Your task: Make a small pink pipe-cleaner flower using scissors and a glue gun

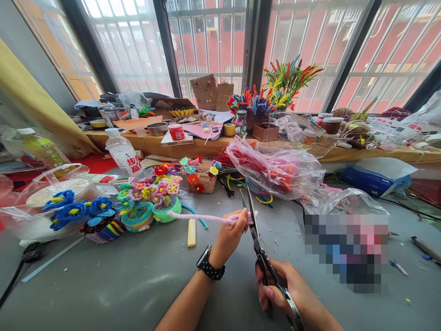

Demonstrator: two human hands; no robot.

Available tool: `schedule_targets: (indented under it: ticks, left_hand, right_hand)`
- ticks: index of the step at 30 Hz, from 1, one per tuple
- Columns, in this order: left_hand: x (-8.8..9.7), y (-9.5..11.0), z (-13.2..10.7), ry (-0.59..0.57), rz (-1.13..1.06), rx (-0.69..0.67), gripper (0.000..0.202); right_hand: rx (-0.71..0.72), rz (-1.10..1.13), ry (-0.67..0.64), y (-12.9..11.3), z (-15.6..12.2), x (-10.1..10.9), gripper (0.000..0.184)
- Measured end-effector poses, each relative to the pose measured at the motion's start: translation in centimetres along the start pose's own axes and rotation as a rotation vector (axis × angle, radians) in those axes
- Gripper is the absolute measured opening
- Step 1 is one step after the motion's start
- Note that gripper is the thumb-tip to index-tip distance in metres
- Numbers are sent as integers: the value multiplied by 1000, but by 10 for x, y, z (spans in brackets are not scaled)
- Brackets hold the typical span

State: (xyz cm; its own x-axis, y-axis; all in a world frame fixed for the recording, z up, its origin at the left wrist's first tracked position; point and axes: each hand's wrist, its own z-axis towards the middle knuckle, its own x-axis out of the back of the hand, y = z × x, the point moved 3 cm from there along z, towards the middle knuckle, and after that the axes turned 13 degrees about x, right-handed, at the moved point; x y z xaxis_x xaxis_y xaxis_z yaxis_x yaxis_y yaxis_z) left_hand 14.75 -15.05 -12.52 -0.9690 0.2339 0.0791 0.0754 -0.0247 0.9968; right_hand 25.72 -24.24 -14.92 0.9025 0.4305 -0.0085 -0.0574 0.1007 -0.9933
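The left hand (229, 234) holds a pink pipe cleaner (203, 217) above the grey table (120, 276). Its fingers are closed on the right end, and the long rest sticks out level to the left. The right hand (285, 287) has its fingers through the loops of the scissors (257, 239), whose blades stand open on either side of the pipe cleaner, just beside the left fingertips. The pipe cleaner looks very light and fuzzy, likely with a thin wire core that bends easily and keeps its bend. A pinch close to the blades seems the best hold, since the free length could sag.
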Motion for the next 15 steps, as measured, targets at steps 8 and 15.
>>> schedule_targets:
  ticks: [8,15]
  left_hand:
    - [4,6,3,-35,53,48,39]
    - [1,0,5,-40,21,82,38]
  right_hand:
    - [39,84,19,4,0,8,51]
    - [-21,-3,41,3,2,3,47]
